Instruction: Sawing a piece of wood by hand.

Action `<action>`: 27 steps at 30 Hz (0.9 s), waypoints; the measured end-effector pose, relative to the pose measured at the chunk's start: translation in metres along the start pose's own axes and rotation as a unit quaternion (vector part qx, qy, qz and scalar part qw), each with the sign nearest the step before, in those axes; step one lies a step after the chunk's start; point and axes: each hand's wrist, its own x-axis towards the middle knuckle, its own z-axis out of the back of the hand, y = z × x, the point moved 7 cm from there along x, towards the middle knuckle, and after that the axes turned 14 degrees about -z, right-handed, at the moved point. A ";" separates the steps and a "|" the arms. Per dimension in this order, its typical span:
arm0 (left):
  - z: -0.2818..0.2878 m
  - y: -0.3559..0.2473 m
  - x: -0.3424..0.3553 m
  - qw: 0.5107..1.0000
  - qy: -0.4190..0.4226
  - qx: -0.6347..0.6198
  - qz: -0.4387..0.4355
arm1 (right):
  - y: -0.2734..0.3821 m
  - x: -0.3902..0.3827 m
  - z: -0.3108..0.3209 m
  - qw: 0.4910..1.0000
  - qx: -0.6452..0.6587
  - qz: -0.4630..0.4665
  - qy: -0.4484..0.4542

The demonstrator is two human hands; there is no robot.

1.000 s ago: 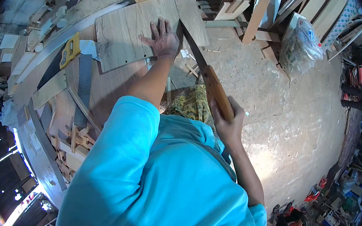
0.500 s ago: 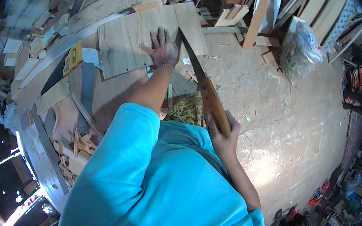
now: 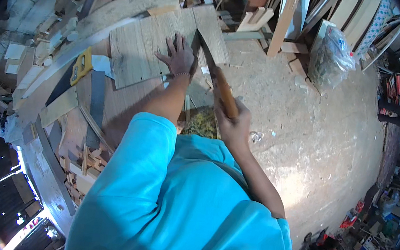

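A flat wood-grain board (image 3: 137, 44) lies across the workbench, its right end reaching out past the bench edge. My left hand (image 3: 180, 59) presses on it with fingers spread, just left of the saw cut. In my right hand (image 3: 236, 124) is the wooden handle of a handsaw (image 3: 224, 92), gripped from behind. The dark saw blade (image 3: 207, 52) runs up and left from the handle into the board, its far end at a cut line. Part of the blade is hidden behind the handle and the board.
Left of the board lies a second handsaw (image 3: 82, 66) with a yellow handle. Wood offcuts (image 3: 85, 161) crowd the bench. Planks (image 3: 284, 26) lean at the back, beside a clear plastic bag (image 3: 334, 61) on the concrete floor (image 3: 327, 134). Clutter fills the right edge.
My right hand has pushed the handsaw forward and to the left, so less blade shows outside the board. My left hand stays pressed on the board.
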 end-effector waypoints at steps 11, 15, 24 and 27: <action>0.002 0.000 0.001 0.997 -0.015 0.077 -0.007 | -0.032 0.094 -0.055 0.996 0.061 -0.038 0.046; -0.005 0.000 0.000 1.000 0.003 0.025 -0.011 | 0.005 0.057 -0.039 0.996 -0.016 0.087 -0.008; -0.018 0.008 0.000 0.996 -0.067 0.054 -0.020 | 0.002 0.036 -0.019 0.999 -0.025 -0.002 0.034; -0.013 0.005 0.008 0.993 -0.059 0.102 -0.018 | -0.001 0.075 -0.029 0.999 -0.014 0.037 -0.018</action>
